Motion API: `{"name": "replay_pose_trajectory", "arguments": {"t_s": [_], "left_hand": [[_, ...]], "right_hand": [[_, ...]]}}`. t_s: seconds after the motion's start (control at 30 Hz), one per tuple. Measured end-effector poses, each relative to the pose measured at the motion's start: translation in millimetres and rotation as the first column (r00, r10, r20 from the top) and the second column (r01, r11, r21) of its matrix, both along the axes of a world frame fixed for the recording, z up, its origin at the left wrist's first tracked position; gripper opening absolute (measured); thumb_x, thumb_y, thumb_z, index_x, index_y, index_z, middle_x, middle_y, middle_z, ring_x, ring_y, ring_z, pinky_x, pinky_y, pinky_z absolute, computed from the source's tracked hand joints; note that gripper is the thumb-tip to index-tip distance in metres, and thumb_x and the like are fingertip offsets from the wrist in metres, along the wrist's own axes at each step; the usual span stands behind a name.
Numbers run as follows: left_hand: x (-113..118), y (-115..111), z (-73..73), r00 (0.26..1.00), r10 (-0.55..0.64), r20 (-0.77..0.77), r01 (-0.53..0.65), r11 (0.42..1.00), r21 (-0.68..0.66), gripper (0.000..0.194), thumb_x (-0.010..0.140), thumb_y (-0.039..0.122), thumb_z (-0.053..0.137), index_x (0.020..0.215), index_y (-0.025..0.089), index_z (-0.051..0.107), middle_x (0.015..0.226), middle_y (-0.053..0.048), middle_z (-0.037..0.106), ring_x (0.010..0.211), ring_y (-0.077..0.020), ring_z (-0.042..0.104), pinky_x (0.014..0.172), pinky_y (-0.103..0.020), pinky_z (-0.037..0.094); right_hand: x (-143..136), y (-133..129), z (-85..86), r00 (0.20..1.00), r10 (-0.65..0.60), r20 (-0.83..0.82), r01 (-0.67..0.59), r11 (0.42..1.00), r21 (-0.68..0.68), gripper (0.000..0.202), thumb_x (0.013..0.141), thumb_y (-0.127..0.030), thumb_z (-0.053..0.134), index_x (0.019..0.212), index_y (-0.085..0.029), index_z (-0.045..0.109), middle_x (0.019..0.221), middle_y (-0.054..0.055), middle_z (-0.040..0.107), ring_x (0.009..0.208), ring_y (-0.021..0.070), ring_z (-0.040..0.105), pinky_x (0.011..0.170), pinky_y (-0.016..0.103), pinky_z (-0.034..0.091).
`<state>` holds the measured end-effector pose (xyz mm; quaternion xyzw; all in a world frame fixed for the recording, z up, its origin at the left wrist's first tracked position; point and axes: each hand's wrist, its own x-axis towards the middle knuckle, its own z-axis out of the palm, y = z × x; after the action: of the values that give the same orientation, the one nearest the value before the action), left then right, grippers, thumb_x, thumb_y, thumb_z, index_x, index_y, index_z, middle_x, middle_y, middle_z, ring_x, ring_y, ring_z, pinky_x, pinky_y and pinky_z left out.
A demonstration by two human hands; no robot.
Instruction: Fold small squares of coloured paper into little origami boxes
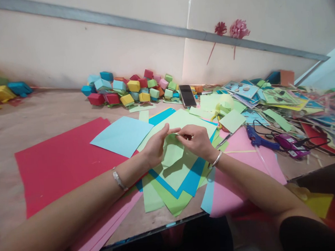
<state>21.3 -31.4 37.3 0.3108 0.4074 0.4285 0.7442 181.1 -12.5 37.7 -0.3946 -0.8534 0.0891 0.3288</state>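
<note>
Pale wall (94, 43) behind a tabletop (55, 107). Gripped in left hand (156, 147), pinched in right hand (196, 139): green paper (173, 151), above stacked sheets (184, 175) near the front edge. Probably light, bendable, easily creased; best taken by its edges.

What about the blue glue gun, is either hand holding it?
No, the glue gun lies off to the right, while the left hand and the right hand hold pale green paper.
</note>
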Motion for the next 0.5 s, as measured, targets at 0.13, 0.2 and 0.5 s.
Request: {"name": "replay_pose_trajectory", "arguments": {"t_s": [0.13, 0.2, 0.5], "left_hand": [[3, 2, -7.9, 0.980, -0.002, 0.197, 0.043, 0.978, -0.205, 0.042, 0.104, 0.035, 0.037, 0.087, 0.011, 0.067, 0.073, -0.008, 0.070, 0.066, -0.0171, 0.068, 0.068, -0.028, 0.057], [4, 1, -11.5, 0.976, -0.003, 0.218, 0.047, 0.979, -0.199, 0.038, 0.103, 0.034, 0.040, 0.088, 0.012, 0.066, 0.072, -0.006, 0.069, 0.062, -0.0153, 0.067, 0.065, -0.026, 0.057], [8, -7, -1.9, 0.995, -0.082, 0.056, 0.091, 0.978, -0.186, 0.038, 0.103, 0.029, 0.039, 0.088, 0.009, 0.068, 0.072, -0.010, 0.072, 0.065, -0.0183, 0.070, 0.063, -0.029, 0.059]], "right_hand": [[-1, 4, -5.3, 0.996, -0.039, 0.079, 0.035, 0.998, 0.051, 0.015, 0.090, -0.021, 0.059, 0.082, -0.019, 0.071, 0.081, 0.004, 0.066, 0.079, 0.0158, 0.056, 0.070, 0.026, 0.038], [-1, 4, -4.4, 0.980, -0.062, 0.191, 0.053, 0.997, 0.053, 0.015, 0.090, -0.022, 0.060, 0.080, -0.019, 0.070, 0.080, 0.004, 0.064, 0.078, 0.0163, 0.055, 0.067, 0.027, 0.035], [-2, -2, 10.7, 0.928, -0.061, 0.368, 0.082, 0.996, -0.042, 0.022, 0.087, -0.021, 0.057, 0.066, -0.017, 0.061, 0.072, 0.004, 0.060, 0.071, 0.0156, 0.050, 0.061, 0.029, 0.026]]}}
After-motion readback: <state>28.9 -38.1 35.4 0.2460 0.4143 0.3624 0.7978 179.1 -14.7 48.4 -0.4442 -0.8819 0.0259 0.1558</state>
